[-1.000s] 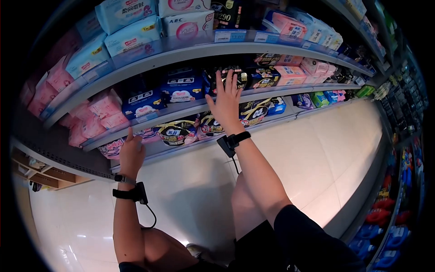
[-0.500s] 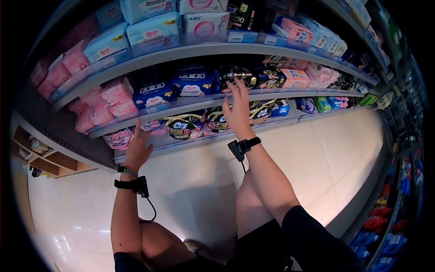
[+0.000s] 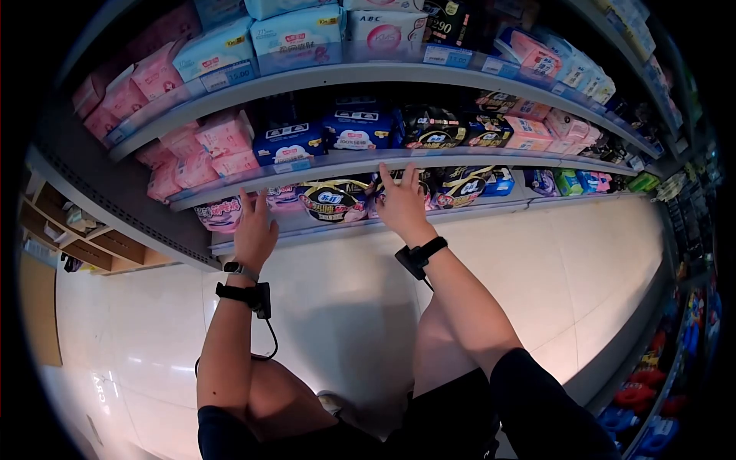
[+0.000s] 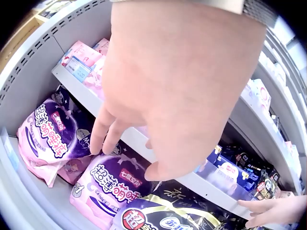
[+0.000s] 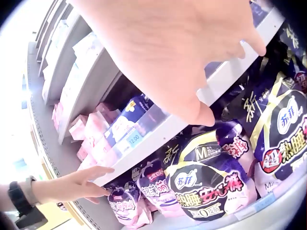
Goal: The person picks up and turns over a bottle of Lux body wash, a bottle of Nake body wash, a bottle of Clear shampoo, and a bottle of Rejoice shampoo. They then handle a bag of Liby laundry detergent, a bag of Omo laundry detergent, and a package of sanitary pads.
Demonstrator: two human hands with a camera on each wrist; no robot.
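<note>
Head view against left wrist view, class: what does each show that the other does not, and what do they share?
Only the head view shows the pale floor, the person's arms and knees, the top shelf with its light blue packs, and a far aisle of bottles.

Only the left wrist view shows, close up, the purple and pink packs on the bottom shelf under the fingers.

Both show the left hand and right hand, open, reaching toward the low shelves and gripping nothing.

Strong fisheye bending and black vignette are seen at every edge; floor glare at 7 o'clock; wrist views overexposed, blurred.
</note>
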